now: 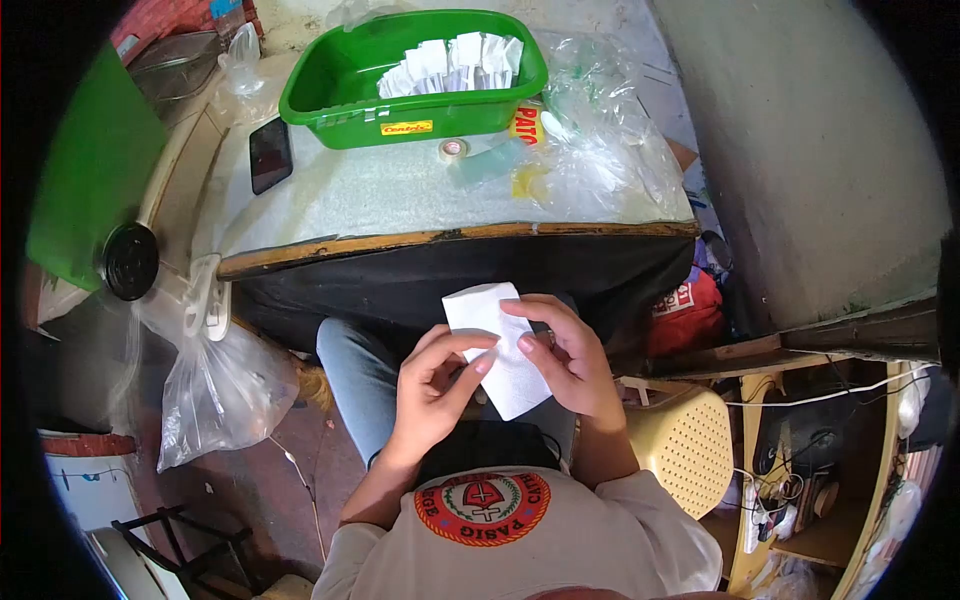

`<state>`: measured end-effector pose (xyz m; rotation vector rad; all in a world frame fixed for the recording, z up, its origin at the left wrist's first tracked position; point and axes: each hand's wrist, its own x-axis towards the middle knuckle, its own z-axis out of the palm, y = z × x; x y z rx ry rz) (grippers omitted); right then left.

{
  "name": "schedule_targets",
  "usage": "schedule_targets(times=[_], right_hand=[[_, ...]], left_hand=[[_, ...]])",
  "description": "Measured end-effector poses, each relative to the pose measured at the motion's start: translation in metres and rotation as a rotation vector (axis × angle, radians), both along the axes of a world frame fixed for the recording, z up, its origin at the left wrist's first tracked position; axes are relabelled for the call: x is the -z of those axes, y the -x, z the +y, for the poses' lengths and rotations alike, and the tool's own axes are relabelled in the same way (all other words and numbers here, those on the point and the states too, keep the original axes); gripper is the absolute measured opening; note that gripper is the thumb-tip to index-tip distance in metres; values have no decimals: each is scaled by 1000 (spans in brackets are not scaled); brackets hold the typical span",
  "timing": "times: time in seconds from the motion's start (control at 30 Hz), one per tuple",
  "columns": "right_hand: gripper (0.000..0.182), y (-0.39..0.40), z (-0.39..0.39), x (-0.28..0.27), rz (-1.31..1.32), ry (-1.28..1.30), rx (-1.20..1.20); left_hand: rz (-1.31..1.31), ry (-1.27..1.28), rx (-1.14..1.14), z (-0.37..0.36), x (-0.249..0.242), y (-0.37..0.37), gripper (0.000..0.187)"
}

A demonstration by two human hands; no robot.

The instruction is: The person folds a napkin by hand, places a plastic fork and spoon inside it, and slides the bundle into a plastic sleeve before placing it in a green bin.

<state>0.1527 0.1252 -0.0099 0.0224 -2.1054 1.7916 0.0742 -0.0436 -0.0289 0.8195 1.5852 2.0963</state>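
Note:
A folded white tissue point(503, 345), with a finely textured surface, is held over the lap. My right hand point(568, 358) grips its right edge, with the thumb on the face towards me. The thumb and index finger of my left hand point(437, 380) close over the tissue's middle from the left side. Whether a small piece lies between those two fingertips is hidden. Beyond the hands, on the table, a green plastic basin point(335, 125) contains a row of several folded white pieces point(450, 65).
On the table point(360, 195) lie a dark phone point(270, 155), a tape roll point(453, 149) and crumpled clear plastic bags point(610, 140). A filled plastic bag point(225, 395) hangs at the left. Right of my legs stands a yellow perforated stool point(690, 450), beside a wooden shelf point(820, 550) with cables.

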Motion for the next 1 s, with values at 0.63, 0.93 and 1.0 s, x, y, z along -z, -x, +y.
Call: schedule_targets(times=[0.63, 0.93, 1.0], right_hand=[[38, -6, 11, -3, -53, -13, -18], [30, -3, 18, 10, -38, -41, 33], [30, -2, 19, 10, -61, -44, 24]], left_hand=[[50, 12, 12, -2, 9, 4, 45], [86, 112, 38, -6, 6, 6, 46], [40, 103, 37, -5, 8, 6, 46]])
